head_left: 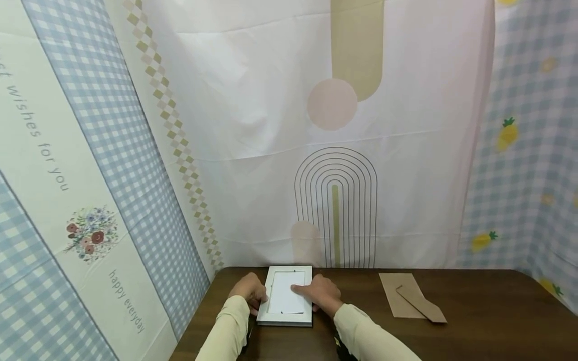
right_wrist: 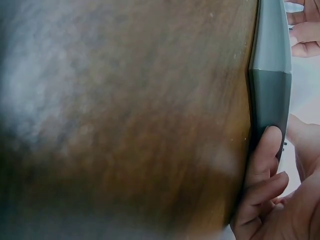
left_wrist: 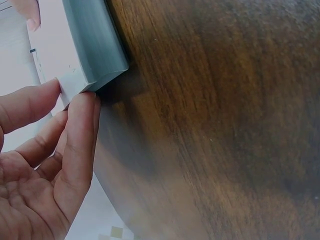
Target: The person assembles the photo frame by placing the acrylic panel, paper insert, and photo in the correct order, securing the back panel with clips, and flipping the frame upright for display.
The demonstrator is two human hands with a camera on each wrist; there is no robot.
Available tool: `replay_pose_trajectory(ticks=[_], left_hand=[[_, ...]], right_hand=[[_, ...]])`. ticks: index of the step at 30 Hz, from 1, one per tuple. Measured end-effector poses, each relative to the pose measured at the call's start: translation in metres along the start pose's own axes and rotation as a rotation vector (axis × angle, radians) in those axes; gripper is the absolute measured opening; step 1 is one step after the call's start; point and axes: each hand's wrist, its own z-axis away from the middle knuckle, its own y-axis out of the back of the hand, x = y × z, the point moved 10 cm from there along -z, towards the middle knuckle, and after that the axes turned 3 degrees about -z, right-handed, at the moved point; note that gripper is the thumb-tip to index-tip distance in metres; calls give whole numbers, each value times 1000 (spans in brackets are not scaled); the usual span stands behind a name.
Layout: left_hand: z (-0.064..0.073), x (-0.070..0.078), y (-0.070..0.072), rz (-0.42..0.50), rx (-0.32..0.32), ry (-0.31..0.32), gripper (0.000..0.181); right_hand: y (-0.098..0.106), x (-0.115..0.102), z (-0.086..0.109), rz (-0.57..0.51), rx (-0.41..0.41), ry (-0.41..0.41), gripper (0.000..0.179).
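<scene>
A white picture frame lies on the table with its back side up, and a white sheet fills its recess. Small dark tabs show around the recess. My left hand pinches the frame's left edge; in the left wrist view its thumb is on the back and a finger is at the outer side. From the right, my right hand grips the other edge, thumb reaching over onto the sheet. Its fingers press the frame's side in the right wrist view.
A brown backing board with a stand leg lies on the dark wooden table at right. A white patterned cloth hangs behind the table, with checked cloths at the sides.
</scene>
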Motion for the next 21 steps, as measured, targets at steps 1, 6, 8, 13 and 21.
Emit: replay_pose_trajectory(ticks=[1, 6, 8, 13, 21], left_hand=[[0, 0, 0, 1, -1, 1, 4], [0, 1, 1, 9, -12, 3, 3], [0, 1, 2, 18, -20, -1, 3], [-1, 1, 2, -12, -22, -10, 1], [1, 9, -2, -103, -11, -37, 10]], right_hand=[[0, 0, 0, 4, 0, 0, 62], [0, 1, -1, 7, 10, -4, 63], [2, 0, 0, -1, 17, -11, 65], [5, -4, 5, -21, 31, 10, 75], [6, -12, 14, 5, 46, 87, 60]])
